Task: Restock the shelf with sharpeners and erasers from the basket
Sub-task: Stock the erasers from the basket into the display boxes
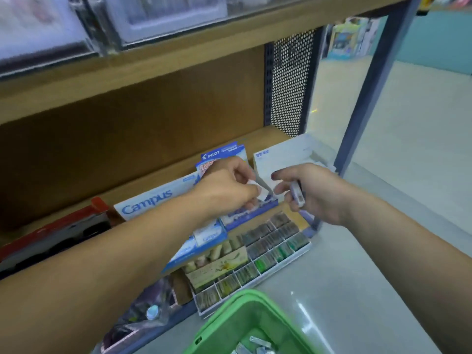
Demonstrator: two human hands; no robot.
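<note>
Brown wood makes the shelf [265,136], and a white and blue Campus box [150,200] sits on it. The left hand [227,190] is just right of the Campus box. Its fingers pinch a small white thing [252,184] that looks like an eraser. The right hand [309,192] is farther right of the Campus box, near the left hand but not touching it. Its fingers curl round a small pale grey thing [297,195], too blurry to name. A blue Pilot box [224,153] stands behind the left hand. A white box [281,154] is farther right again. A tray [275,249] with many little slots lies lower down, in front of the Campus box. A green basket [229,310] is nearer still, with small grey things [259,342] inside.
</note>
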